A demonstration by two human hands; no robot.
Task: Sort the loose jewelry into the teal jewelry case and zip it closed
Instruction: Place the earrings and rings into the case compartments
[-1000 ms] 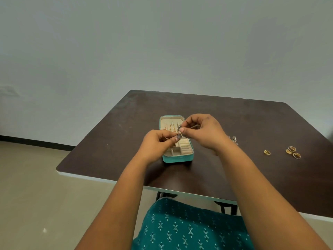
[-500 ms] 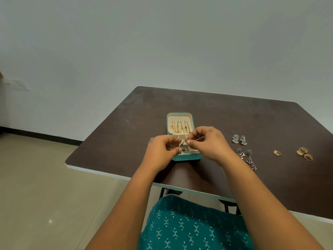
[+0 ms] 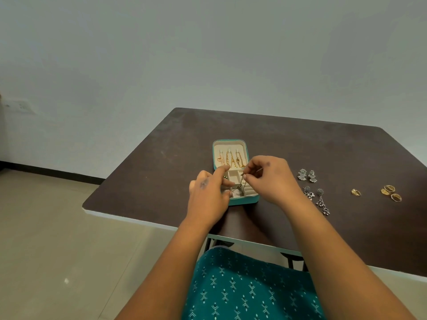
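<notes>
Over the near half of the teal jewelry case, which is lying open on the dark counter, you are working both hands at one small piece. Your right hand is pinching the top of a thin dangling earring between thumb and fingertip, and the piece is hanging down toward the small cream compartments. Your left hand is curling at the case's near left corner, fingertips pinching something small by the earring's lower end; exactly what it is holding is too small to tell. Gold chains are already hanging in the far half of the case. To your right, well apart from the case, silver earrings and gold rings are still lying loose, so you are judging this as mid-sort, with the zipping far off. Your next move is likely calling for lowering the earring into one compartment without snagging the dividers, then letting go gently with both hands before reaching right for the next silver piece.
</notes>
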